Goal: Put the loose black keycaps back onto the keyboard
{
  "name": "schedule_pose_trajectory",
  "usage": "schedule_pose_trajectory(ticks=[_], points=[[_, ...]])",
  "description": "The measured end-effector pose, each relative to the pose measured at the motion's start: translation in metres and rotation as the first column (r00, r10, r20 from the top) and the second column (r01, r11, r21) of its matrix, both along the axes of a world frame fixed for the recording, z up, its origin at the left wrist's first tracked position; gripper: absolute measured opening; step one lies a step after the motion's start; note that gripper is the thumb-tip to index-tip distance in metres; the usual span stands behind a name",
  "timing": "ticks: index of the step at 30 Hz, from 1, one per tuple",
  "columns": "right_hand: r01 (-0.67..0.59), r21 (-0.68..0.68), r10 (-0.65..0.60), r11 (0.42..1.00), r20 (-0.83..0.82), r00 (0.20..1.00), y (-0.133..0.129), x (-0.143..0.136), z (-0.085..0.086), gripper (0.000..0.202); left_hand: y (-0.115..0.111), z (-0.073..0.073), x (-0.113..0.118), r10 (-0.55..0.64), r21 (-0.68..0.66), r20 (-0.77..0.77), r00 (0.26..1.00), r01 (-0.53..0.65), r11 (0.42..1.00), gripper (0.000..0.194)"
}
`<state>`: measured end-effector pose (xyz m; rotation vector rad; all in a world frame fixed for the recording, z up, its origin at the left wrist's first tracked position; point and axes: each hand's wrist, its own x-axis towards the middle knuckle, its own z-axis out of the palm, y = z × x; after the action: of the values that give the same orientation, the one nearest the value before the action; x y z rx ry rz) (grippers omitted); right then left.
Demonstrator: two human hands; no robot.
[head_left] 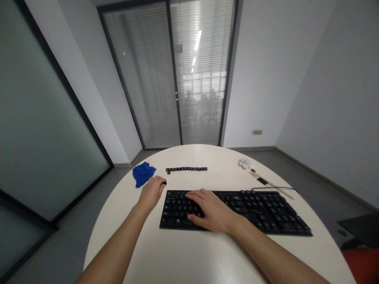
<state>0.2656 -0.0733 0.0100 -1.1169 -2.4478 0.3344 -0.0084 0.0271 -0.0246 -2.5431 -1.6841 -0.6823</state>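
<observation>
A black keyboard (275, 215) lies across the table in front of me. My right hand (211, 211) rests on its left half, thumb and fingers apart, covering some of the keys. Just off the keyboard's upper left corner, my left hand (151, 193) pinches a small black keycap (164, 182) between thumb and fingers. Beyond it, a row of loose black keycaps (186, 169) runs left to right, with one keycap set below the row's left end. A crumpled blue cloth (143, 173) sits close to my left hand.
On the round cream table (166, 256), a crumpled clear-white item (244, 163) lies at the back right. Thin sticks (278, 188) and a small black piece (262, 181) are near the keyboard's cable (269, 187). Something red (361, 262) shows at the lower right.
</observation>
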Motion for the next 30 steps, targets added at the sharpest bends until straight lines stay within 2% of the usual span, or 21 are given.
schedule_pose_trajectory(ticks=[7,14,17,19,24,27,30], points=[[0.001,-0.005,-0.001,1.0,-0.003,1.0,-0.001,-0.001,0.003,0.057,-0.019,0.012,0.011,-0.01,-0.07,-0.076,0.997,0.005,0.998,0.03],[-0.003,-0.003,0.003,1.0,-0.005,1.0,-0.001,-0.001,0.001,0.057,-0.017,0.01,0.01,-0.032,-0.087,-0.058,0.998,0.027,0.996,0.029],[-0.003,-0.004,0.003,1.0,-0.004,1.0,0.0,0.0,0.001,0.058,-0.013,0.008,0.006,-0.016,-0.102,0.006,1.0,0.017,0.995,0.029],[-0.002,-0.005,0.002,1.0,-0.003,1.0,0.0,0.0,0.001,0.058,-0.013,0.008,0.003,-0.017,-0.137,0.103,0.995,0.031,0.99,0.03],[0.001,-0.011,-0.001,1.0,0.003,1.0,0.0,-0.001,0.002,0.058,-0.018,0.021,-0.001,-0.075,-0.305,0.331,0.941,0.182,0.935,0.031],[0.002,-0.009,-0.002,1.0,0.008,1.0,0.0,-0.001,0.002,0.057,-0.021,0.028,0.0,-0.13,-0.341,0.364,0.923,0.261,0.903,0.028],[0.004,-0.006,-0.004,1.0,0.01,1.0,0.0,-0.001,0.002,0.057,-0.023,0.028,0.001,-0.16,-0.336,0.344,0.925,0.28,0.899,0.026]])
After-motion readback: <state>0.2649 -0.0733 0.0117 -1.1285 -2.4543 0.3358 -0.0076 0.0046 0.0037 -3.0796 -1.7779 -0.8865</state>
